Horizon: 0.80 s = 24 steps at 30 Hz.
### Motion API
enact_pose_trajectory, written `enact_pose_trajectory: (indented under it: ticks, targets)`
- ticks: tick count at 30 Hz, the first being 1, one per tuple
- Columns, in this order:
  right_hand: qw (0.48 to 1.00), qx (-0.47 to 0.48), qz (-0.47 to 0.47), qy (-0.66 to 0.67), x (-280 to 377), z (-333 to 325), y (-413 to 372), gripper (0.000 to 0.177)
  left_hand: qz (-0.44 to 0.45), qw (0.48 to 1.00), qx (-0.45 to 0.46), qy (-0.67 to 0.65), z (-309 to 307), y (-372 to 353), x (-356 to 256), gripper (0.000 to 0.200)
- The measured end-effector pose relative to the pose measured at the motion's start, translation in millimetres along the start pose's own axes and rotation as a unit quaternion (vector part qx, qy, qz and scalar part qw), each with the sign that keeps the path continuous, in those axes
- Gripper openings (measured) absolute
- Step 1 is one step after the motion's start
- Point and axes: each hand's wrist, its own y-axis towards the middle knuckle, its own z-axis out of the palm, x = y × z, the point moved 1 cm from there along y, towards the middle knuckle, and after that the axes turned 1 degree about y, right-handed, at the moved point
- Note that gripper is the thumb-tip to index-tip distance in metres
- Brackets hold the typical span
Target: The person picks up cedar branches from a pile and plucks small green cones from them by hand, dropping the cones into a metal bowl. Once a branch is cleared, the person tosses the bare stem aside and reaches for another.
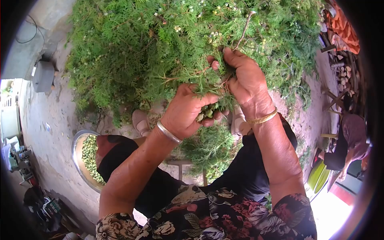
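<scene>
Fingertips of right hand pinched shut on a sprig, its thin brown stem rising past them into the greenery. Left hand just below, curled closed around a clutch of green pods, perhaps 3 or 4 showing at the open side, though hard to count among the fronds. Both hands up against the near edge of the foliage heap, above the knees. Metal bowl with more pods well apart, low at the left, partly hidden behind 1 knee. Main risk: pods slipping out of the loose side of the fist onto fronds, shoes or dirt, with the bowl nowhere beneath. Also a risk of the stem snapping under a hard tug and jolting that fist open.
</scene>
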Motion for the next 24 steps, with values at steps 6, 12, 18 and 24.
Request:
enact_pose_trajectory:
  ticks: [6,12,18,24]
  targets:
    - [1.0,-0.003,0.009,0.002,-3.4,-4.3,0.2,0.009,0.189,0.95,0.074,0.237,-10.4,9.0,4.5,0.018]
    - [1.0,0.007,0.009,-0.02,-7.1,-5.2,-1.2,0.014,0.017,0.999,-0.042,-0.017,-8.6,6.5,6.2,0.015]
    - [1.0,0.006,-0.028,-0.004,7.3,-4.6,-4.0,0.008,-0.069,0.998,0.003,-0.013,-6.3,8.2,7.6,0.024]
    - [0.981,-0.069,-0.176,0.034,42.7,-14.1,11.4,0.007,-0.091,0.976,0.139,-0.139,-16.6,5.5,18.0,0.027]
